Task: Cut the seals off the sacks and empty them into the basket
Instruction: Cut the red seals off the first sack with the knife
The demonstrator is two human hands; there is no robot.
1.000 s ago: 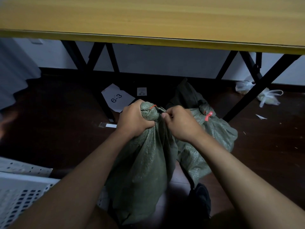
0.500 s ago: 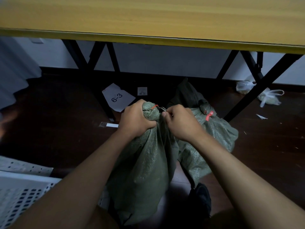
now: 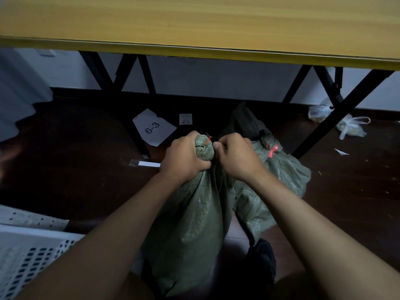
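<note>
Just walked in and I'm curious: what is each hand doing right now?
Left hand: closed, gripping the gathered neck of the green sack.
Right hand: closed, fingers pinching at the sack's neck by the red seal; what it pinches cannot be told.

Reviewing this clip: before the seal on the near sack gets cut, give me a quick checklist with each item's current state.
1. Neck of near sack held firm: ok, left hand has its grip round the bunched top.
2. Red seal exposed: ok, it pokes out above the left hand.
3. Right hand at the seal: ok, pinching right beside it.
4. Cutting tool in hand: cannot tell, nothing clearly visible.
5. White basket within reach: ok, at lower left.
6. Second sack sealed: ok, red tie intact.
</note>
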